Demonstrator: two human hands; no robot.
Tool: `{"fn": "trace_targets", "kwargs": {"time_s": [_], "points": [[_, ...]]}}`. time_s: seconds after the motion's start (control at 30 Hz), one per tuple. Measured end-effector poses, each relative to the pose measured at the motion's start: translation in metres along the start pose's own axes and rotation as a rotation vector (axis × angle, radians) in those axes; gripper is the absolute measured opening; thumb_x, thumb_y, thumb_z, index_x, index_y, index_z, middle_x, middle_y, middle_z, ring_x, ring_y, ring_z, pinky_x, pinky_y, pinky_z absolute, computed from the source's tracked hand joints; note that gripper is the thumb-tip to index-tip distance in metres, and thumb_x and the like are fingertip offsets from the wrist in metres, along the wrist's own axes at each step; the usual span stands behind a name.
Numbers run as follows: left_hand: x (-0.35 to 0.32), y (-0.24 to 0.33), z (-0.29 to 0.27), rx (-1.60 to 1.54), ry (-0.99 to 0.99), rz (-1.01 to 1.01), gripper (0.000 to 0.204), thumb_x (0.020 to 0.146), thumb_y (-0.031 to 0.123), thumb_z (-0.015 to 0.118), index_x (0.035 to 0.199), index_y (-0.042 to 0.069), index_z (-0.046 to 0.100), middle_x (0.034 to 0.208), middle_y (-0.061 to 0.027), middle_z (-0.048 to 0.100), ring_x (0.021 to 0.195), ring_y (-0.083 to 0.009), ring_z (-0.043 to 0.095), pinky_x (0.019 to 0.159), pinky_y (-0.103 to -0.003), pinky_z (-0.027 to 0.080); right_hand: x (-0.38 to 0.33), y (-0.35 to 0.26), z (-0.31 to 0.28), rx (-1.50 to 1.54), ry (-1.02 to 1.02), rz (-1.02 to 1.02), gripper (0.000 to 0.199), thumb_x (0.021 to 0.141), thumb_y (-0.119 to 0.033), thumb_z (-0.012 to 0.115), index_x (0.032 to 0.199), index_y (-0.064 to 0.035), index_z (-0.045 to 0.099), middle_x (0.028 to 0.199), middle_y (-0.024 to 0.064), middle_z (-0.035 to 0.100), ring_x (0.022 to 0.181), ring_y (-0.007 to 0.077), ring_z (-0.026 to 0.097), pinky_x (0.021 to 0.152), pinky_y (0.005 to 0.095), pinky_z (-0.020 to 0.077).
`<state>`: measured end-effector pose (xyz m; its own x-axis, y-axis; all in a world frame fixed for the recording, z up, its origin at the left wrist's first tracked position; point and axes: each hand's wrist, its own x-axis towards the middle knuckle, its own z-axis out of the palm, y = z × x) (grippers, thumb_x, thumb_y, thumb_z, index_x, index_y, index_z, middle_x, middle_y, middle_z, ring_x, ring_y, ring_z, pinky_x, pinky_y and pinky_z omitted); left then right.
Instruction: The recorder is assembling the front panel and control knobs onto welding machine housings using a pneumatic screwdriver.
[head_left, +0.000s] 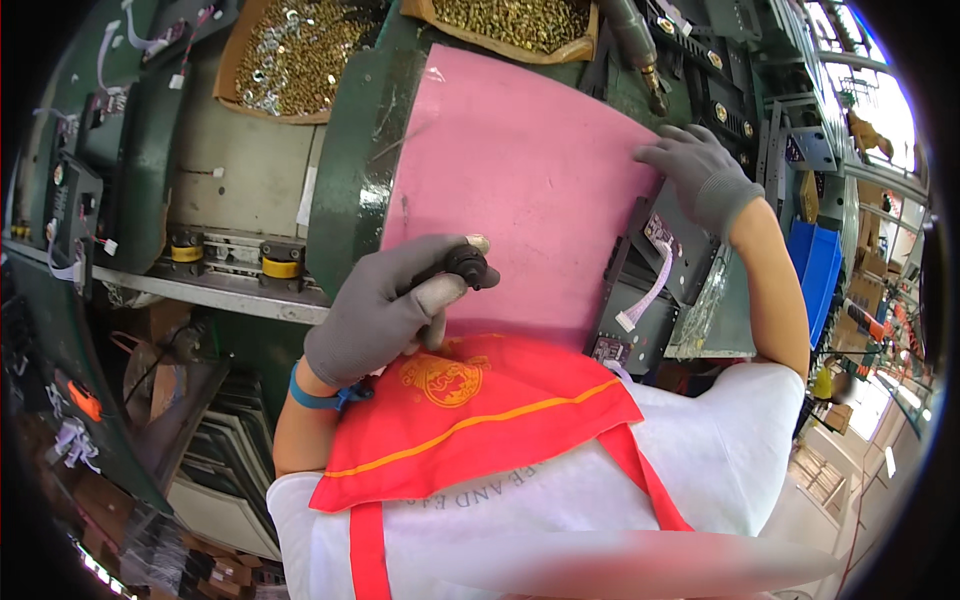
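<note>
My left hand (385,305), in a grey glove, is closed on a small black knob-like part (466,264) held between thumb and fingers. It hovers above the near left part of a pink mat (525,180). My right hand (700,175), also gloved in grey, reaches to the mat's far right edge with its fingers apart and nothing visible in them. Just beyond its fingertips is the metal tip of a powered screwdriver (653,85). Below that hand, dark metal panels (640,290) carry a small circuit board (660,232) with a white cable and plug (645,300).
Two cardboard trays of small brass-coloured fasteners (305,55) (515,22) stand at the back. A metal rail with yellow rollers (280,262) runs along the left. More dark panels with boards (85,190) lie far left. A blue bin (812,270) is at the right.
</note>
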<state>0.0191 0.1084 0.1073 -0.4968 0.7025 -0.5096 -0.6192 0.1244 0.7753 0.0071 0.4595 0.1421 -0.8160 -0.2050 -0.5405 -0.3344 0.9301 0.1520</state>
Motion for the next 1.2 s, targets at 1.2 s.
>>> {"fn": "trace_targets", "kwargs": {"time_s": [1.2], "points": [[-0.042,-0.05,-0.049,-0.481,0.394,0.2,0.021,0.093,0.017,0.049,0.1,0.0,0.059,0.053,-0.0009,0.048,0.04,-0.0053,0.039,0.038,-0.021,0.03,0.058,-0.149,-0.015,0.204,0.886,-1.046,0.034,0.075,-0.012,0.068,0.107,-0.0176,0.059,0.115,0.0045,0.059,0.103,0.0267,0.058,0.091,0.0498,0.046]]}}
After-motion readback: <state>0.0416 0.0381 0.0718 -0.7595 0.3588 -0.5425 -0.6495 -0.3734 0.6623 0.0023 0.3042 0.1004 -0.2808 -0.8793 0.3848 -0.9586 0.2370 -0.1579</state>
